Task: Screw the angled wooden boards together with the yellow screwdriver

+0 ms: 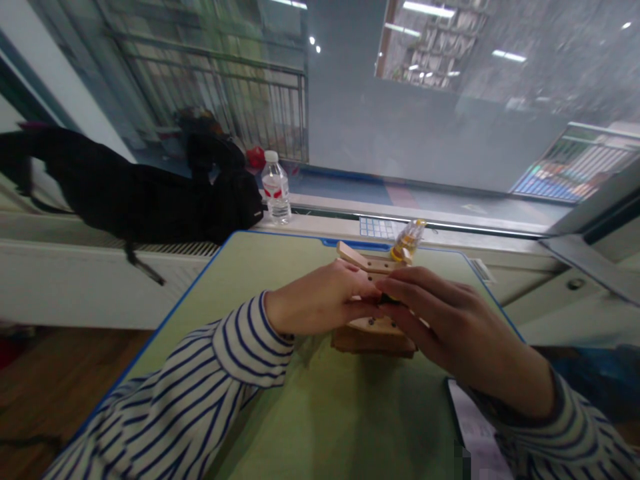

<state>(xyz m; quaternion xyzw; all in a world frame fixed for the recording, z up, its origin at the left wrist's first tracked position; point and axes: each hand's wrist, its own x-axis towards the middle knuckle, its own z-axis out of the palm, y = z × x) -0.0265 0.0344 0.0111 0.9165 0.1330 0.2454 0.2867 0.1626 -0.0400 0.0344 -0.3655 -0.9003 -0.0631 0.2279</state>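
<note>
- Near right: a flat dark-edged object bearing a pale sheet lies on the worktop, partly under the right forearm.
- Right hand: fingers bent, tips drawn together at a small dark item; a firm grip cannot be confirmed.
- Left hand: thumb and forefinger extended to the same spot, meeting the right fingertips; whether they pinch anything cannot be told.
- Wooden assembly, drilled with holes: on the worktop, directly beneath the hands and partly hidden by them.
- Step in hand, as judged: two-handed fingertip work on the assembly. The next move calls for fine alignment and a steady base.
- Beyond: a clear container with yellow ends, close to the assembly's far side.
- Farther: a water bottle beside a black bag.
</note>
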